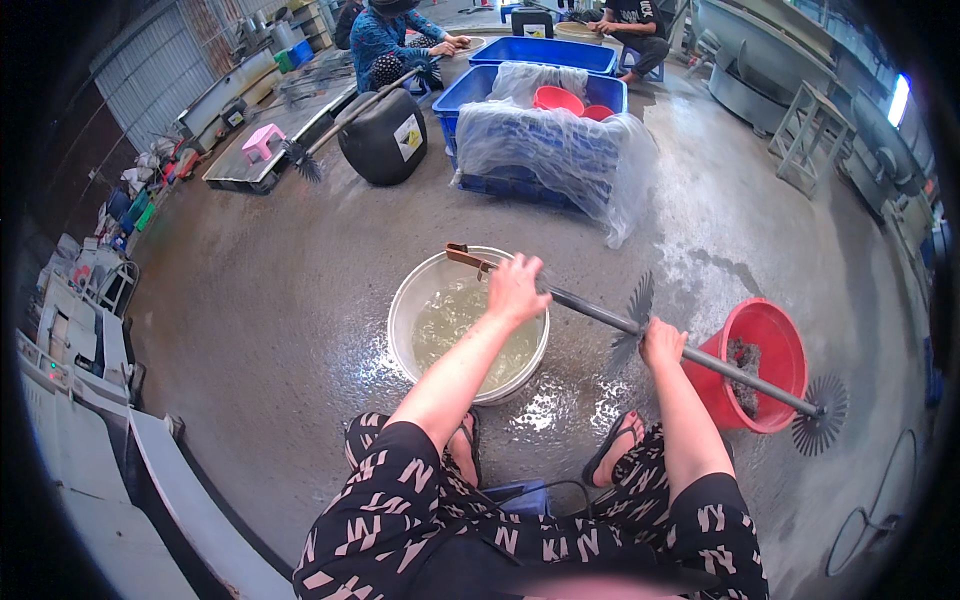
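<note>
A long grey metal shaft (735, 372) slants in front of me, from above the white bucket to above the red one. Two dark discs with slotted, bladed rims are on it: one disc (634, 322) beside my right hand, another disc (820, 414) at the right end. My left hand (517, 290) is closed over the shaft's left part, above the white bucket's rim (399, 325). Just past those fingers sticks out a brown, flat piece (464, 257); whether it is held or fixed there I cannot tell. My right hand (662, 342) grips the shaft between the discs. Cloudy liquid (455, 325) fills part of the white bucket.
A red bucket (790, 350) with grey stuff inside stands at right. Ahead are blue crates (540, 180) draped with clear plastic, and a black jerrycan (375, 150) with another bladed shaft (350, 115) by it. Two people (375, 45) sit working farther off. The floor is wet.
</note>
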Available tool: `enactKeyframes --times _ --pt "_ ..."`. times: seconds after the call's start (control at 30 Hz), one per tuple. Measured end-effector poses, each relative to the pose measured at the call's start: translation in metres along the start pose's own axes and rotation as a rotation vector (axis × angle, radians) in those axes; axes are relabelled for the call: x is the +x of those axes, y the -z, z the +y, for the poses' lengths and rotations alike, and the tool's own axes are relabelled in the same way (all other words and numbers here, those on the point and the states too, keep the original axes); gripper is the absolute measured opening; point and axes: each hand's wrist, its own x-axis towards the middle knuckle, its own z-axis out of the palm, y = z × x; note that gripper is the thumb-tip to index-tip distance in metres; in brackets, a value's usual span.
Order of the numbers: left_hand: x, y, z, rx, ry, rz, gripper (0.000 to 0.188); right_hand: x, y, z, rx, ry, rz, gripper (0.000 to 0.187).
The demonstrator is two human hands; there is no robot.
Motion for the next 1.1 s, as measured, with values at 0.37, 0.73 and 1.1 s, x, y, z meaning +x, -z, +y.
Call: enactKeyframes --times 0.37,0.73,1.1 --pt "0.035 0.006 -0.037 0.113 0.247 0.181 0.044 0.002 0.002 -0.002 -0.062 0.009 0.011 0.013" --pt "0.042 0.01 -0.055 -0.036 0.36 0.267 0.039 -0.004 0.002 -0.003 -0.065 0.031 0.031 0.012" --pt "0.03 -0.006 0.001 -0.165 0.048 0.283 0.036 -0.002 0.001 0.003 -0.087 0.011 0.019 0.015"
